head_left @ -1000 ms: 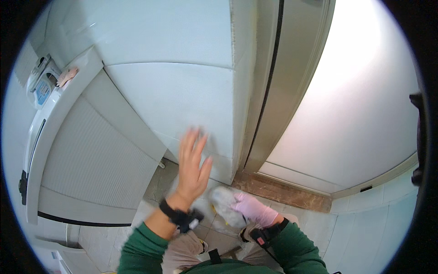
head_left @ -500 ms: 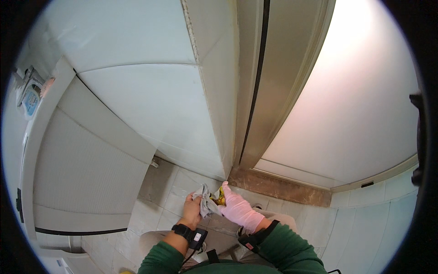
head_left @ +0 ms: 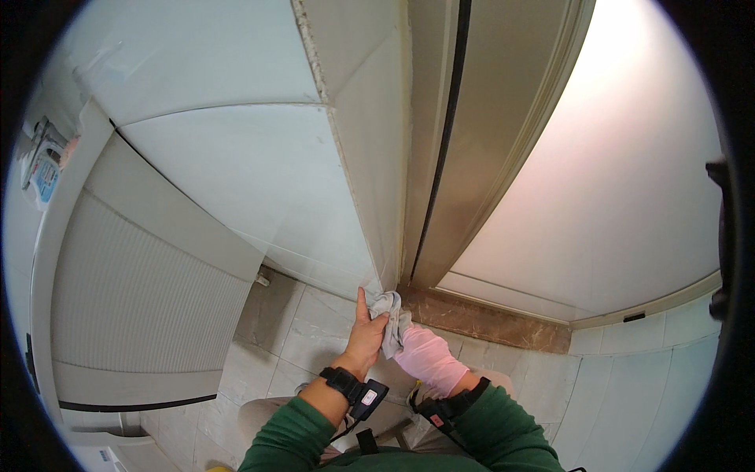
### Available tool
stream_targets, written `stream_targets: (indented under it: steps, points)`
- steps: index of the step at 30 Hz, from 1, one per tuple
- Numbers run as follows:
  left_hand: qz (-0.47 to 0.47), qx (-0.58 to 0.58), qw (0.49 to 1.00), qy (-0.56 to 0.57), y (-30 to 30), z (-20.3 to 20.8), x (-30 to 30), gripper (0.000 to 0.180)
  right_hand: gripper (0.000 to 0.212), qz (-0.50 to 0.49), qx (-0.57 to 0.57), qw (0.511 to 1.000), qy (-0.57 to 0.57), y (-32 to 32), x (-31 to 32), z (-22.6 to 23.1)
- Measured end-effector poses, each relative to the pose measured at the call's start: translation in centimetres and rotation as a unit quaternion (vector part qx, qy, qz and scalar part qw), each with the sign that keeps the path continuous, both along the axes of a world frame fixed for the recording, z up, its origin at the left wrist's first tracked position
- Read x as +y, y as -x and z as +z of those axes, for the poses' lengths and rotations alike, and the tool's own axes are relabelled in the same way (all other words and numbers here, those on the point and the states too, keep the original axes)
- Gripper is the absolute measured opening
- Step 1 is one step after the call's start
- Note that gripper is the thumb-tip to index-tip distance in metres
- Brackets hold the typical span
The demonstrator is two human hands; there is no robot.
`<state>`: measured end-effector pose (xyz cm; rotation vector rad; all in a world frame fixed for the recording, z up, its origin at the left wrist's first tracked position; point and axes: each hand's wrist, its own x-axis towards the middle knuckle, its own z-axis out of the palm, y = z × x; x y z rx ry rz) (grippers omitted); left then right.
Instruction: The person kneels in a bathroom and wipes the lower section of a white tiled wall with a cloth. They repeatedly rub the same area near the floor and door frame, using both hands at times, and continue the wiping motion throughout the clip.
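Note:
A crumpled grey cloth (head_left: 392, 315) is bunched between my two hands, at the foot of the tiled wall corner. My bare left hand (head_left: 366, 334) grips it from the left, the thumb lying across the cloth and the index finger stretched upward beside the wall. On the right, my right hand (head_left: 429, 358) wears a pink glove and holds the cloth's other side; folds of cloth cover its fingertips. Any yellow item between the hands is hidden now.
Left of me stands a ribbed white cabinet panel (head_left: 149, 267), with a bottle with a blue label (head_left: 46, 182) on the ledge above. A brown stone threshold (head_left: 487, 318) runs under the metal door frame (head_left: 503, 102) and frosted panel (head_left: 605, 181). Grey floor tiles (head_left: 314, 322) lie below.
Both hands have moved, the left one up and rightward, bringing the cloth to the wall corner. The yellow item seen by the gloved fingers is now out of sight. My left index finger has straightened.

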<state>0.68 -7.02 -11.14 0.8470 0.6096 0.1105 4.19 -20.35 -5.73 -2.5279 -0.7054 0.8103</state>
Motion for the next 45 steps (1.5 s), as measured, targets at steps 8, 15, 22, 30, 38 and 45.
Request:
stream_targets:
  steps: [8,15,22,30,38,45]
  points:
    - [-0.011,0.0,1.0,0.006,-0.1,-0.6,0.3,0.088,0.037,0.009,0.001,1.0,-0.001,-0.2,0.3,-0.1]
    - [0.001,0.01,0.999,0.039,-0.1,-0.2,1.3,0.088,0.038,0.007,0.034,0.999,-0.008,-0.2,0.5,0.6]
    - [-0.002,0.003,0.999,0.035,0.3,-0.2,0.8,0.086,0.037,0.013,0.041,0.999,0.012,-0.2,0.6,0.1]
    - [-0.011,0.002,1.0,0.018,0.2,-0.8,0.9,0.084,0.056,0.057,0.047,0.996,0.042,-0.4,0.6,0.1]
    - [0.268,0.077,0.96,-0.006,-0.9,-1.8,9.4,0.061,0.077,0.075,0.051,0.995,0.043,-0.4,0.5,0.3]
    - [0.234,0.126,0.964,0.007,-4.3,-1.5,1.0,0.016,0.06,0.088,0.084,0.992,0.033,-0.8,1.1,-0.1]
